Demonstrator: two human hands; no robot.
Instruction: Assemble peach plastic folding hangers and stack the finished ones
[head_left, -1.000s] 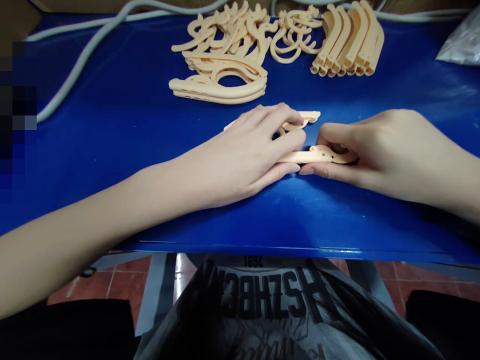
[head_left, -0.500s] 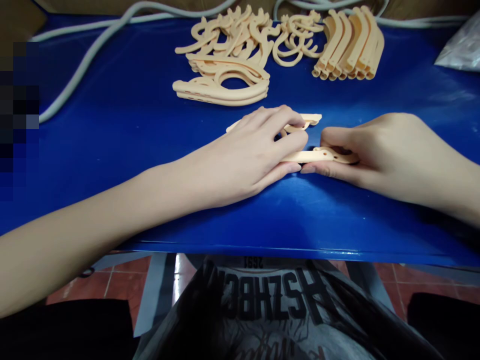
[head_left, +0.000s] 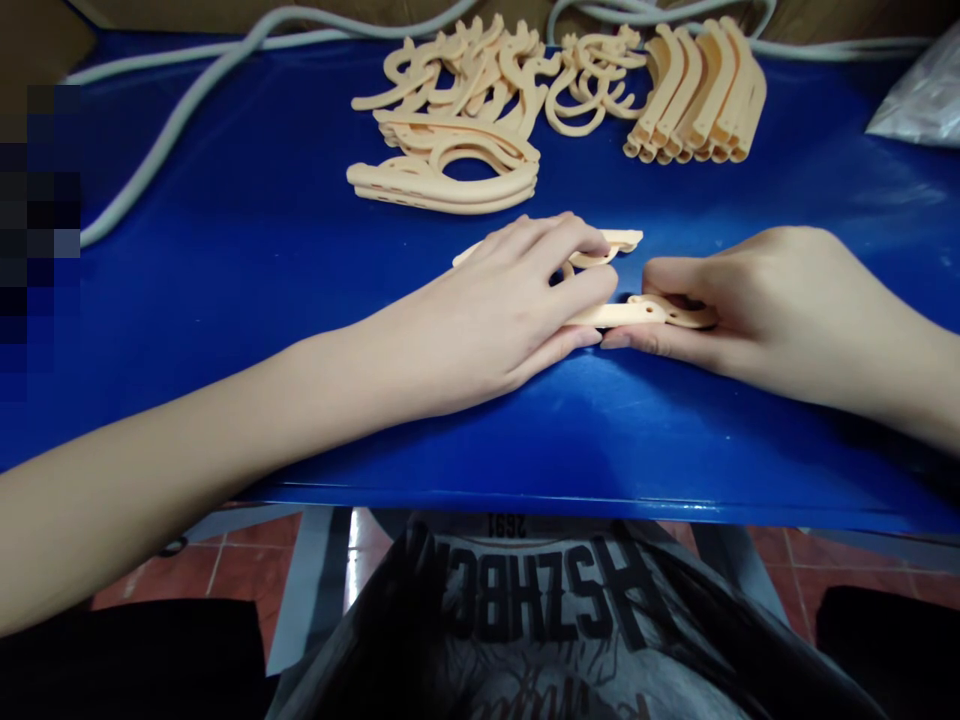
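Left hand (head_left: 536, 300) clasps plastic hanger (head_left: 619, 314) against table (head_left: 465, 450), apparently bracing it, while right hand's (head_left: 757, 300) fingers pinch its jointed end; curved parts (head_left: 709, 100) nest near back edge, likely for tidiness.

likely a small workshop, exact kind unclear: blue counter (head_left: 225, 280) with a beige part (head_left: 619, 315) being handled, more pieces sorted behind into a loose pile (head_left: 491, 50), stack (head_left: 450, 190) and curved row (head_left: 716, 85); plastic bag (head_left: 919, 100), pale cable (head_left: 186, 110), red tiled floor (head_left: 255, 560).
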